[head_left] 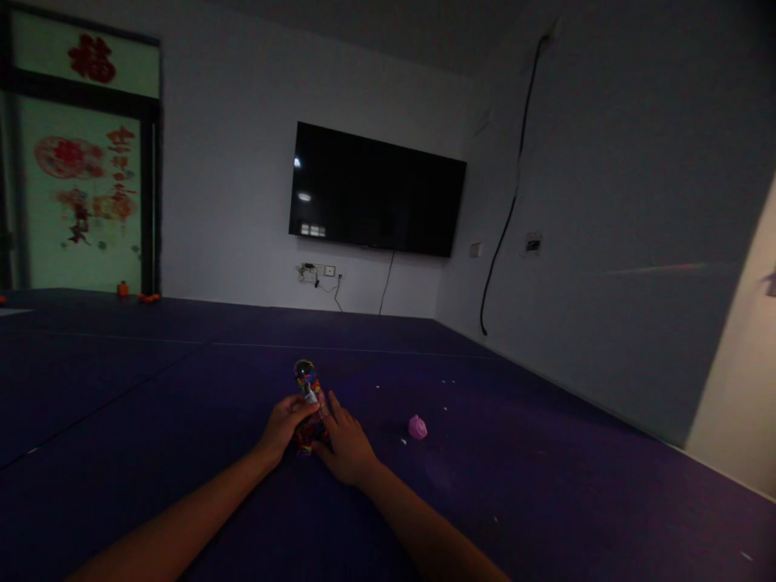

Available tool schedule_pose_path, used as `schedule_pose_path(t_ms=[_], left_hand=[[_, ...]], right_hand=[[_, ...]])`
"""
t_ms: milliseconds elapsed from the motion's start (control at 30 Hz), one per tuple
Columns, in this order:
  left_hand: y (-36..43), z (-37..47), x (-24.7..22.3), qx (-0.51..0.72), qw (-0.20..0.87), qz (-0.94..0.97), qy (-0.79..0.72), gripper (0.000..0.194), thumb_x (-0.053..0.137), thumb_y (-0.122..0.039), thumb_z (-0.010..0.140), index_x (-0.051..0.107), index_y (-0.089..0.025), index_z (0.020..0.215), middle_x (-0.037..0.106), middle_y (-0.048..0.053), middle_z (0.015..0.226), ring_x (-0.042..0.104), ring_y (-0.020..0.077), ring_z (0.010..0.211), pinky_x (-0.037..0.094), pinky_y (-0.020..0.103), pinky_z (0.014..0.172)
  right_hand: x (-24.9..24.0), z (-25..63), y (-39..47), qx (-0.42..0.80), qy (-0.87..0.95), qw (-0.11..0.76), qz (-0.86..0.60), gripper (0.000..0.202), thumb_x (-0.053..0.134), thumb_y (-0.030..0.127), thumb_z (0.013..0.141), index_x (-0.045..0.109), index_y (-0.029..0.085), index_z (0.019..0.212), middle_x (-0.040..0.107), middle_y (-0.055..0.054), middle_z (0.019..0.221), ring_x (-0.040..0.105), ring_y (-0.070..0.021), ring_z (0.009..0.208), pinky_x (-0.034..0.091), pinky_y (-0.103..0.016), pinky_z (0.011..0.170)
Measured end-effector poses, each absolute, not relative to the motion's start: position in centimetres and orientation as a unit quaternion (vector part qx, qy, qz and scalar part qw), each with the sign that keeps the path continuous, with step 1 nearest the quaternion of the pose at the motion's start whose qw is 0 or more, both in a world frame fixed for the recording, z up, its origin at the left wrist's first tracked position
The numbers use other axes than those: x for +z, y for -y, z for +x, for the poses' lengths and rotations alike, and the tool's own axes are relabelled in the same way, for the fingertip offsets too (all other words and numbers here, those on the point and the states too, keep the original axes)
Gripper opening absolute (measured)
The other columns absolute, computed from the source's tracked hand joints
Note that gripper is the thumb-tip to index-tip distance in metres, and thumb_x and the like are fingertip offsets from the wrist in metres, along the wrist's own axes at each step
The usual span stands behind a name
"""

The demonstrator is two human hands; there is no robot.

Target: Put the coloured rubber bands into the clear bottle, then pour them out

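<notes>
A small clear container with multicoloured contents (pixel 306 374) is between my two hands, low over the purple floor or mat. Its rounded end points away from me, and the middle is partly covered by fingers. My left hand (pixel 284 424) is closed on its left side, with the thumb laid across it. From the right, my right hand (pixel 348 443) grips it, fingers along the side and thumb near the close end. More coloured bits show between the hands; whether they belong to the same container I cannot tell. Right of my right hand lies a small pink lump (pixel 417 427).
White scraps (pixel 403 441) are scattered on the purple surface (pixel 182 388). Orange objects (pixel 123 288) stand near the glass door (pixel 78 194). A television (pixel 376 190) hangs on the far wall, and a black cable (pixel 515 194) dangles down the right wall.
</notes>
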State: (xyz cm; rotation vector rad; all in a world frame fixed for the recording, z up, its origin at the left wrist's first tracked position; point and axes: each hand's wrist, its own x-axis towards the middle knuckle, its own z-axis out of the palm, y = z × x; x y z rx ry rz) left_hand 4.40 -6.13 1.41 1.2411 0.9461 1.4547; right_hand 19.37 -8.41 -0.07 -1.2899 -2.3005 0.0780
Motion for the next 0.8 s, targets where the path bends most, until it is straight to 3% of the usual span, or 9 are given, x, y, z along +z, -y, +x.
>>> schedule_pose_path(t_ms=[200, 367, 633, 800], left_hand=[[6.31, 4.61, 1.22, 0.562, 0.502, 0.556, -0.351, 0.037, 0.075, -0.033, 0.054, 0.064, -0.016, 0.085, 0.071, 0.002, 0.074, 0.066, 0.0209, 0.072, 0.049, 0.029, 0.068], [6.41, 4.59, 1.28, 0.561, 0.496, 0.567, -0.345, 0.04, 0.075, -0.034, 0.055, 0.064, -0.015, 0.089, 0.073, 0.007, 0.084, 0.067, 0.0243, 0.081, 0.05, 0.032, 0.073], [5.92, 4.28, 1.06, 0.612, 0.464, 0.507, -0.39, 0.039, 0.073, -0.038, 0.053, 0.063, -0.016, 0.085, 0.072, 0.005, 0.077, 0.068, 0.0244, 0.076, 0.052, 0.031, 0.067], [5.92, 4.28, 1.02, 0.624, 0.441, 0.502, -0.404, 0.037, 0.073, -0.038, 0.054, 0.064, -0.016, 0.082, 0.072, 0.005, 0.075, 0.068, 0.0241, 0.074, 0.052, 0.031, 0.066]], right_hand=[[-0.9, 19.29, 7.88, 0.024, 0.84, 0.262, -0.475, 0.086, 0.06, 0.029, 0.077, 0.01, 0.018, 0.147, 0.016, -0.016, 0.151, 0.029, -0.0314, 0.133, 0.031, -0.046, 0.102], [-1.16, 19.42, 7.48, 0.034, 0.842, 0.266, -0.468, 0.08, 0.06, 0.028, 0.077, 0.017, 0.021, 0.145, 0.023, -0.014, 0.15, 0.03, -0.0312, 0.132, 0.033, -0.047, 0.101], [-0.63, 19.53, 7.46, 0.049, 0.852, 0.26, -0.452, 0.072, 0.058, 0.029, 0.08, 0.024, 0.03, 0.142, 0.029, -0.009, 0.147, 0.034, -0.0282, 0.13, 0.034, -0.045, 0.1], [-0.63, 19.54, 7.5, 0.042, 0.849, 0.252, -0.463, 0.06, 0.056, 0.03, 0.082, 0.035, 0.026, 0.138, 0.036, -0.012, 0.144, 0.037, -0.0282, 0.128, 0.035, -0.045, 0.099]])
